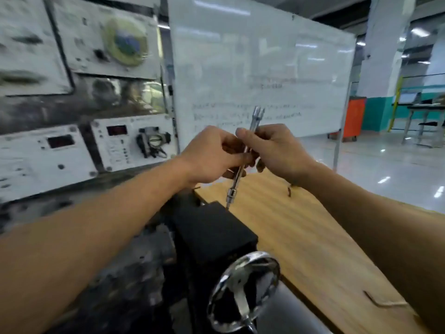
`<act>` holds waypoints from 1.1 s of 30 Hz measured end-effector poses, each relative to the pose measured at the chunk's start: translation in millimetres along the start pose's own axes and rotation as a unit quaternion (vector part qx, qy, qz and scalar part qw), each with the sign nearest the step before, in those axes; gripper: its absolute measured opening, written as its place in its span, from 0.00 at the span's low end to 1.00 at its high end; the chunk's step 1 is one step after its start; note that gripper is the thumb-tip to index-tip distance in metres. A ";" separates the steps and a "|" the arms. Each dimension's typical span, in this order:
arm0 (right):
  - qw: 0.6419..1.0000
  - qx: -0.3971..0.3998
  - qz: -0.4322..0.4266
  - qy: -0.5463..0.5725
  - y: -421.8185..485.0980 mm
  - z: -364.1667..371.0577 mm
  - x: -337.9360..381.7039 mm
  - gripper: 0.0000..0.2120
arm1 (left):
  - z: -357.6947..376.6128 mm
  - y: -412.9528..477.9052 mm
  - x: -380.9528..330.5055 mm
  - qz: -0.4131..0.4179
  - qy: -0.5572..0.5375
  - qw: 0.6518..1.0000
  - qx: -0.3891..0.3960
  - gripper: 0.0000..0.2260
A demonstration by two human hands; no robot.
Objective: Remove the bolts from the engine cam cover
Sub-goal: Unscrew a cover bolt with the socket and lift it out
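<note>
Both hands meet at chest height and close on one tool, a slim chrome socket driver held on a slant. The left hand wraps its curled fingers round the middle of the shaft. The right hand touches the left and pinches the shaft just above it with thumb and fingertips. The forked upper end rises past the right hand's knuckles. Below the left hand, the shaft ends in a socket with a thin dark tip poking out of it. It may be a bolt, but it is too small and blurred to tell.

That tip hangs just over the corner of a black block beneath the hands. A wooden tabletop runs under the right forearm, and a small dark piece lies on it below the right wrist. Nearer the body sits a chrome handwheel. A whiteboard stands beyond the hands, and instrument panels are beyond the left hand, motion-blurred.
</note>
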State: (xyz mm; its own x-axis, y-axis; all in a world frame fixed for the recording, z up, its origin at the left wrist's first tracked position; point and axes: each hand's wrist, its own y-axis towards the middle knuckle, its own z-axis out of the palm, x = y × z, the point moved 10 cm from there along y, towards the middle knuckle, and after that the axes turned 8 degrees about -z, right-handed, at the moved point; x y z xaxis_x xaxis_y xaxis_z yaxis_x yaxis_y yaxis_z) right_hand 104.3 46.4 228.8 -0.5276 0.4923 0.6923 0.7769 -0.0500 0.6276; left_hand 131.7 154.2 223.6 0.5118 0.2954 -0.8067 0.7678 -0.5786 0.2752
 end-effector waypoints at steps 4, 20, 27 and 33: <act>0.984 -0.007 -0.172 0.054 12.5 94.5 94.4 0.14 | -120.4 -83.4 3.5 0.018 0.116 0.988 -0.103 0.04; 0.974 0.083 -0.210 -0.024 23.0 196.1 82.7 0.06 | -164.8 -104.0 105.3 0.016 0.072 0.966 -0.249 0.15; 0.980 0.071 -0.187 -0.009 21.4 190.4 60.5 0.03 | -152.2 -95.7 112.4 0.011 0.054 0.964 -0.259 0.11; 0.979 0.074 -0.187 0.010 16.9 193.0 59.6 0.05 | -146.7 -99.5 117.0 0.028 0.024 0.972 -0.234 0.12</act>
State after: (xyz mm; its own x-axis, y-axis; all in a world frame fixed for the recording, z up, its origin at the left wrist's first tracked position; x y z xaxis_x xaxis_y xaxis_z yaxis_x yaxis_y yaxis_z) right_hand 152.3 242.6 212.0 -0.7905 0.4343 0.4318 0.5685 0.2582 0.7811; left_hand 171.7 357.8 178.5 0.5658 0.3152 -0.7619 0.8242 -0.1887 0.5340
